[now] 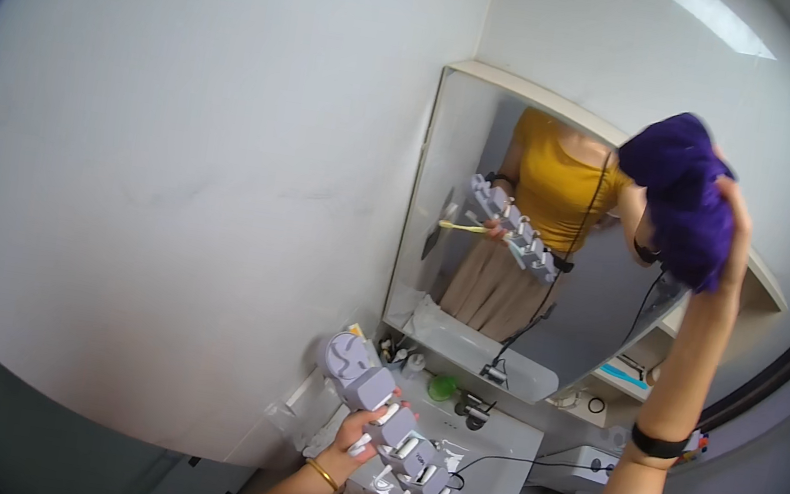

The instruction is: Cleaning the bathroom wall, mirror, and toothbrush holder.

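Observation:
My right hand (737, 212) is raised at the upper right, its fingers round a bunched purple cloth (685, 201). The cloth lies before the right part of the mirror cabinet (519, 226); whether it touches the glass I cannot tell. Low in the view, my left hand (358, 431) grips a long grey plastic wall-mount rack (392, 428) with hooks and several holder slots, tilted over the white washbasin (482, 487). The mirror reflects a yellow top, the rack, and a yellow toothbrush beside the hand holding the rack.
A green cup (443, 387) stands by the dark faucet (474, 410) on the basin's back ledge. Beside them are small bottles (414, 365). Open shelves (622, 381) right of the mirror hold a blue item. A black cable (531, 461) crosses the basin to a white box (572, 465).

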Tool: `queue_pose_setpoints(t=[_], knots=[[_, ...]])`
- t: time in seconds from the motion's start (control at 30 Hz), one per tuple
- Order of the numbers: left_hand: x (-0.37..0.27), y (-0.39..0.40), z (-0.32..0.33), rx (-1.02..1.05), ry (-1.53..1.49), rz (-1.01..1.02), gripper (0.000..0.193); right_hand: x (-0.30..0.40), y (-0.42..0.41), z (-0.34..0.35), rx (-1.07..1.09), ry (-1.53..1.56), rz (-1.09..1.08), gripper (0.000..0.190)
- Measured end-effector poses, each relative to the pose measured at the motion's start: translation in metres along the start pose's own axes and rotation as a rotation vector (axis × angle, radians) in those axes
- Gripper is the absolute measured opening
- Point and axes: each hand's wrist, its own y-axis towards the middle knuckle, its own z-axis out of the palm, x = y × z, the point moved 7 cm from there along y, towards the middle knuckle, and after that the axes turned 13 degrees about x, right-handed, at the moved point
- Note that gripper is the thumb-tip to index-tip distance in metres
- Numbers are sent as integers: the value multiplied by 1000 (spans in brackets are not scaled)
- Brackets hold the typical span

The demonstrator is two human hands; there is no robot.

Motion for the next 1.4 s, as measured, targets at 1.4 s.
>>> queue_pose_setpoints(t=[1.4], knots=[[14, 5, -15, 94, -17, -17, 42, -136, 208, 99, 446, -1088, 231, 36]])
